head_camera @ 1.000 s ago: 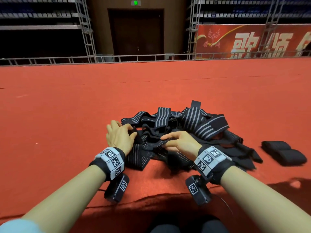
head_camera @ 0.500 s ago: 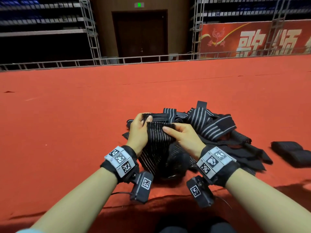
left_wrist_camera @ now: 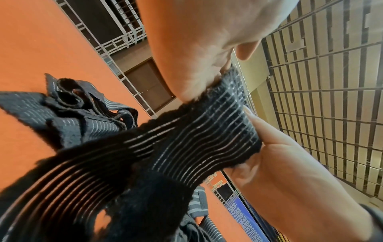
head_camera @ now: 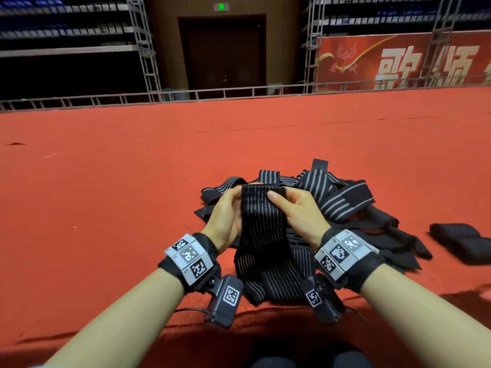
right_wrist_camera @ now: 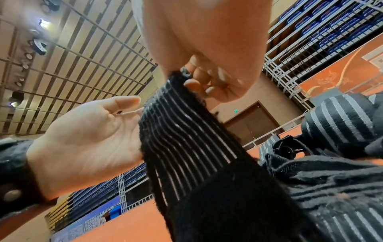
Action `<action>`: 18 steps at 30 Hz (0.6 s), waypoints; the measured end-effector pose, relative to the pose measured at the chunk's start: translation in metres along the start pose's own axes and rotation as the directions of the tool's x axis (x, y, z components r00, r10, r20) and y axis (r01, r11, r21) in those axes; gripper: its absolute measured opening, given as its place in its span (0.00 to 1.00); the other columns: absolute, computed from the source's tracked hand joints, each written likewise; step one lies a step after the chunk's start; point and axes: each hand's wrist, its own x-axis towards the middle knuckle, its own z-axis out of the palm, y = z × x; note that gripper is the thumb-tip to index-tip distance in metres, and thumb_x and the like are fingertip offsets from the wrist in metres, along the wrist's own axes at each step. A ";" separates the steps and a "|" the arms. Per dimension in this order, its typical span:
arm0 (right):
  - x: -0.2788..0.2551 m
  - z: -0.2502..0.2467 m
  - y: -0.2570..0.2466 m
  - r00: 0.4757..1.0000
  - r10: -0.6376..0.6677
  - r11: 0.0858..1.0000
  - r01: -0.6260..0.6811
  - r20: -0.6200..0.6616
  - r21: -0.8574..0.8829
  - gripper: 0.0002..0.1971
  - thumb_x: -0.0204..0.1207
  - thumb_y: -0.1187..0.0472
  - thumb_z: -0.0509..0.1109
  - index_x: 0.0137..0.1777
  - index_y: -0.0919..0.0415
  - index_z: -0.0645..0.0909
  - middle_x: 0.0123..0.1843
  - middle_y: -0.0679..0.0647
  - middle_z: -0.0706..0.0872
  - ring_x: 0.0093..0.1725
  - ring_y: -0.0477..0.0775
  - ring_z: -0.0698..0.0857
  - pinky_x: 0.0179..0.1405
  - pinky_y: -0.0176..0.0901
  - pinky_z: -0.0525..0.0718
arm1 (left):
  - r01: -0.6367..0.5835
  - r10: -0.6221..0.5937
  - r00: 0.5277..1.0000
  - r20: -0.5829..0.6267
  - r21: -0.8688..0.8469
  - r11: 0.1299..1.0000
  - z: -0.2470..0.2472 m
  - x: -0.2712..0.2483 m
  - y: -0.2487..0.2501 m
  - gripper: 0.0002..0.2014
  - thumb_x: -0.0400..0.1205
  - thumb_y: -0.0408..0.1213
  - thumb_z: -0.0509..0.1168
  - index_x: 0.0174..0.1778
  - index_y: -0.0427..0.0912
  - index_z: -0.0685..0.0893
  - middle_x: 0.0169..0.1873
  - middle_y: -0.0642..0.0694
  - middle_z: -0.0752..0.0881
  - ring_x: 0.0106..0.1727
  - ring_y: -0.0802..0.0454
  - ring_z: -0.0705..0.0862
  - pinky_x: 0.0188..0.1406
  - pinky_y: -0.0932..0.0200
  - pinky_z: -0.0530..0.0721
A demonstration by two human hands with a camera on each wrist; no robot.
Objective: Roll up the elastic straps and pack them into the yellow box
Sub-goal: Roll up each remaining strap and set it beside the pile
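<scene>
Above the strap pile [head_camera: 342, 200], both hands pinch one strap's [head_camera: 261, 224] top edge, left hand [head_camera: 225, 211], right hand [head_camera: 297, 208]; length hangs toward me.

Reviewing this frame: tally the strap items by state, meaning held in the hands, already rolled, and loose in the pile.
Strap held by the left hand and right hand: 1
Rolled straps on the red floor, at the right: 2
Loose pile: tangled, cannot count
Total countable: 3
</scene>
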 end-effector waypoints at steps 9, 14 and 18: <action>-0.002 -0.002 -0.005 0.999 0.011 0.974 -0.023 -0.053 -0.228 0.11 0.79 0.50 0.71 0.37 0.53 0.86 0.36 0.47 0.90 0.40 0.44 0.88 0.43 0.44 0.83 | -0.141 0.163 0.986 -0.037 0.340 0.930 0.005 -0.005 -0.008 0.14 0.88 0.36 0.58 0.60 0.29 0.80 0.54 0.31 0.87 0.54 0.43 0.88 0.58 0.45 0.85; -0.001 -0.006 -0.021 0.985 -0.068 0.871 -0.020 -0.160 -0.491 0.15 0.74 0.43 0.73 0.52 0.53 0.80 0.43 0.47 0.85 0.42 0.46 0.83 0.46 0.41 0.80 | -0.219 0.253 0.966 -0.049 0.361 0.907 0.015 -0.010 0.001 0.09 0.89 0.32 0.55 0.52 0.39 0.82 0.47 0.43 0.88 0.48 0.53 0.88 0.49 0.58 0.87; -0.003 -0.007 -0.051 0.977 -0.202 0.890 0.152 -0.071 -0.431 0.07 0.78 0.54 0.71 0.52 0.52 0.88 0.44 0.44 0.91 0.46 0.41 0.87 0.48 0.37 0.83 | -0.302 0.353 0.934 -0.052 0.413 0.859 0.027 -0.014 0.028 0.10 0.89 0.33 0.54 0.50 0.44 0.80 0.45 0.50 0.86 0.43 0.63 0.85 0.45 0.67 0.83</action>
